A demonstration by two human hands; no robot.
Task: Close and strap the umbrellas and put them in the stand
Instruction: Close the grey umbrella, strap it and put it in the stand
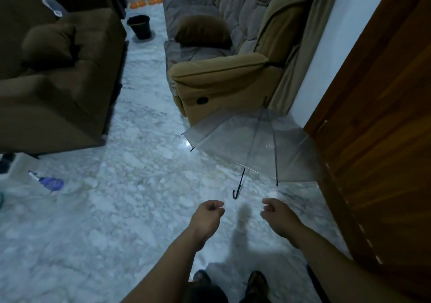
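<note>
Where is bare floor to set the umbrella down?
Free: the wide floor between the brown sofa and the hands. Crowded: the umbrella fills the corner between the tan chair and the door.

single head-worn wide-angle view, looking forward and steeply down from standing height; marble floor (140,209) fills the middle, sofas at the far edges, wooden door (384,139) close on the right

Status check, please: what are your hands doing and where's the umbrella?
Left hand and right hand loosely curled, holding nothing. Clear umbrella open on floor ahead, by the door. Nothing in the way.
</note>
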